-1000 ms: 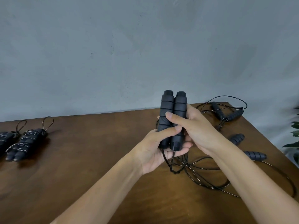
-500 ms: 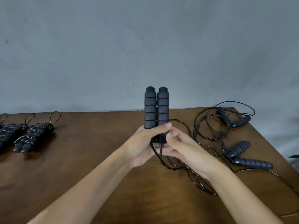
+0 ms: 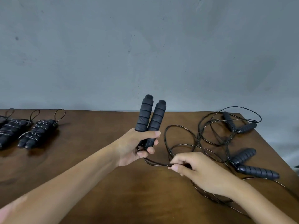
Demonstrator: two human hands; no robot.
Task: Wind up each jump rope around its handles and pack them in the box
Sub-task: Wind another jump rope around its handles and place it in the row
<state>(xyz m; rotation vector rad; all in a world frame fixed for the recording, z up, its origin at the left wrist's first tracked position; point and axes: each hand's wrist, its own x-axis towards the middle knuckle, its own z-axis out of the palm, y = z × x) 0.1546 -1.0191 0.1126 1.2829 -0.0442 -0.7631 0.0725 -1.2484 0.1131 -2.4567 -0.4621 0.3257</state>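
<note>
The handles point(image 3: 149, 120) look like matt, ribbed dark foam. The cord point(image 3: 181, 143) is thin, smooth and glossy — it looks plastic-coated. The counter point(image 3: 97, 183) is brown wood with a soft sheen; the wall point(image 3: 145, 46) is matt grey — rough and speckled.

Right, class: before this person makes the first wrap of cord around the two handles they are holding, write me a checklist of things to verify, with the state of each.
1. Pair of handles held side by side in the left hand: ok, though the tops splay slightly apart.
2. Cord pinched by the right hand close to the handles: ok.
3. Wrapping area of the handles bare: ok, no cord wound on yet.
4. Loose cord free of the other two unwound ropes: cannot tell, the loops overlap on the table.
5. Wound bundles out of the way: ok, at far left.
6. Box ready: cannot tell, none in view.
</note>
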